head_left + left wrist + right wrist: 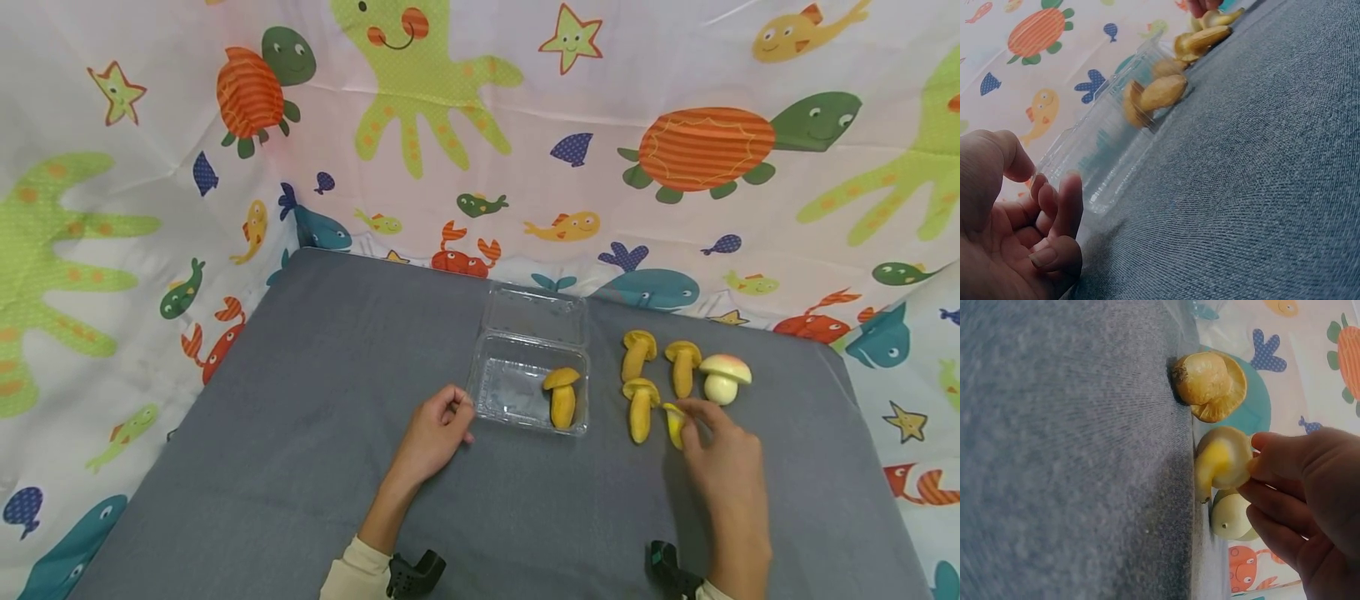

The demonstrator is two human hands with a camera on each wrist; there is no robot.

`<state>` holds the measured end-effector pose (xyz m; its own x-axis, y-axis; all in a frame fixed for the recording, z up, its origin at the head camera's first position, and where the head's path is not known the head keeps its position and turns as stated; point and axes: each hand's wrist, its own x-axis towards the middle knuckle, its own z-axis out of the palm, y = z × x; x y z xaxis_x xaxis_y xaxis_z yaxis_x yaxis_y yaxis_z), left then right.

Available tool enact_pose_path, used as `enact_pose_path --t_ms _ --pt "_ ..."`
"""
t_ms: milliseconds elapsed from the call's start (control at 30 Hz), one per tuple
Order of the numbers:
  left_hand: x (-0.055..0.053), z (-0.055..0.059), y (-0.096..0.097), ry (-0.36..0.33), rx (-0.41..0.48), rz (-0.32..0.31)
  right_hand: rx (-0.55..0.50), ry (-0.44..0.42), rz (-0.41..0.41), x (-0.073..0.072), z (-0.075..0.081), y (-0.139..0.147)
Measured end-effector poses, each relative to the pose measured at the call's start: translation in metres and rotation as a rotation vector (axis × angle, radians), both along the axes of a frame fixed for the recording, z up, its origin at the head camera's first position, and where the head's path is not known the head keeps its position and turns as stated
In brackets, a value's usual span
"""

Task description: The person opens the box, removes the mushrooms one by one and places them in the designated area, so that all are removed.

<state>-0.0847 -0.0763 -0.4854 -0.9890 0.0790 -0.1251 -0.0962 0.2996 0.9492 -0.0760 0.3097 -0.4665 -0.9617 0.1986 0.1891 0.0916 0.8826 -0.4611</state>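
Note:
My right hand (727, 458) pinches a small yellow toy mushroom (674, 425) by its cap, between thumb and fingers. In the right wrist view the mushroom's pale underside and curved stem (1213, 459) face the camera. At the near left corner of a clear plastic clamshell box (517, 421), my left hand (435, 433) grips the rim between thumb and index finger, the other fingers curled below. The box's lid is folded back, away from me. Inside, to the right, lies one brown-yellow toy mushroom (562, 408), also visible through the wall in the left wrist view.
Three more brown-yellow mushrooms, including a near one (640, 412), lie right of the box. Beside them is a white mushroom (722, 387) with a reddish cap. Grey cloth (300, 433) covers the table, and a printed sea-animal curtain (525, 108) hangs behind it.

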Motion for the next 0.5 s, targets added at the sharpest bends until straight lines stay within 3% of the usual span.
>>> enact_pose_path --t_ms 500 --pt "0.0002 0.0004 0.0001 -0.004 -0.010 0.008 -0.010 0.079 0.007 -0.0023 0.0057 -0.0062"
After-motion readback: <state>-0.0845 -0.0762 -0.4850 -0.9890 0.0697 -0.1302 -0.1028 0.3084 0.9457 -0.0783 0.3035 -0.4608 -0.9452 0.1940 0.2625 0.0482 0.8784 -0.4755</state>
